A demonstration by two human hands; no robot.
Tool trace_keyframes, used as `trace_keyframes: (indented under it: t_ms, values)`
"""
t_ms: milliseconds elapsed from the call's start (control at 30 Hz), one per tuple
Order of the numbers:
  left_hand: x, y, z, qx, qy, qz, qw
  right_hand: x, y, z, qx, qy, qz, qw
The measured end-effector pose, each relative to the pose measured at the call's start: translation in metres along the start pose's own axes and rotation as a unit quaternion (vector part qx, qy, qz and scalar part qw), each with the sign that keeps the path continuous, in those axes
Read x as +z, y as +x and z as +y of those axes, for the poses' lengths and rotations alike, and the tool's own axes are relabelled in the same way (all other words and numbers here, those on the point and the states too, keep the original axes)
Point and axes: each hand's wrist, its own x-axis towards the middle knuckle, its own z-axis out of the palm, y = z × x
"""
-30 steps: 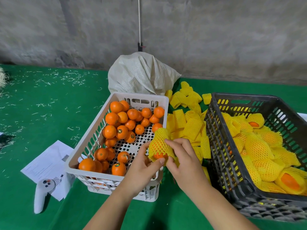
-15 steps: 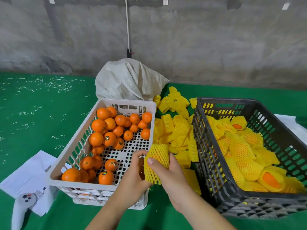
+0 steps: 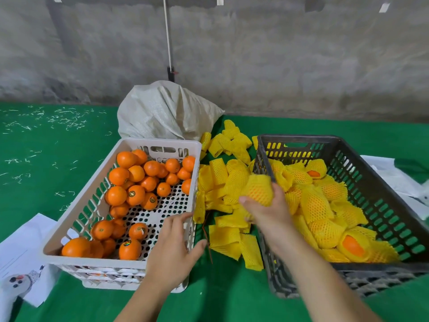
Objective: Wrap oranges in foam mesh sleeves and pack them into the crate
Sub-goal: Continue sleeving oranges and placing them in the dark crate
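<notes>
Right of centre, our right hand (image 3: 267, 210) grips a wrapped orange (image 3: 258, 190) at the dark crate (image 3: 380, 182) rim, likely for dropping among the packed ones. Our left hand (image 3: 173, 249) hovers open over the white crate (image 3: 76, 219), probably for a bare orange. Spare sleeves (image 3: 222, 182) lie between; green cloth (image 3: 46, 159) below, concrete wall (image 3: 278, 54) across the top.

A rough grey concrete wall (image 3: 278, 54) fills the upper half of the frame, mottled with darker patches toward the left. A thin white cord (image 3: 167, 33) hangs down it at upper centre, ending at a small dark fitting (image 3: 171, 74). 3 pale tags (image 3: 219, 0) sit along the top edge. Below, a green worktop (image 3: 46, 159) spans the full width, its upper left scattered with pale straw-like scraps (image 3: 58, 118). The light is even and dull.
</notes>
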Motion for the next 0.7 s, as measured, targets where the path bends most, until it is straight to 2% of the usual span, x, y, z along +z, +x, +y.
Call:
trace_keyframes:
  t_ms: [133, 267, 333, 400, 467, 500, 533, 600, 633, 700]
  values:
    - [0.004, 0.007, 0.000, -0.051, 0.032, -0.012, 0.998, -0.055, 0.057, -0.010, 0.025, 0.061, 0.079, 0.995]
    - [0.005, 0.009, -0.003, -0.070, 0.036, -0.025, 0.997, -0.063, 0.074, -0.011, 0.008, 0.048, 0.211, 0.976]
    - [0.005, 0.010, -0.002, -0.079, 0.031, -0.024, 0.996, -0.055, 0.066, -0.008, -0.006, -0.019, 0.232, 0.972]
    - [0.004, 0.010, 0.000, -0.089, 0.018, -0.009, 0.996, -0.037, 0.046, 0.004, -0.072, -0.188, 0.166, 0.965]
    - [0.003, 0.011, 0.003, -0.097, 0.008, 0.010, 0.995, -0.015, 0.029, 0.013, -0.214, -0.359, 0.073, 0.906]
    - [0.003, 0.010, 0.004, -0.102, 0.002, 0.020, 0.995, -0.003, 0.025, 0.014, -0.257, -0.410, 0.013, 0.875]
    - [0.002, 0.011, 0.005, -0.108, -0.006, 0.030, 0.994, 0.008, 0.023, 0.015, -0.257, -0.439, -0.060, 0.859]
    - [0.001, 0.014, 0.006, -0.123, -0.039, 0.049, 0.990, 0.031, 0.025, 0.019, -0.171, -0.471, -0.224, 0.836]
    - [-0.001, 0.016, 0.005, -0.135, -0.067, 0.053, 0.987, 0.042, 0.028, 0.022, -0.123, -0.498, -0.299, 0.804]
    - [-0.008, 0.026, -0.004, -0.170, -0.111, 0.028, 0.979, 0.063, 0.034, 0.035, -0.064, -0.563, -0.406, 0.717]
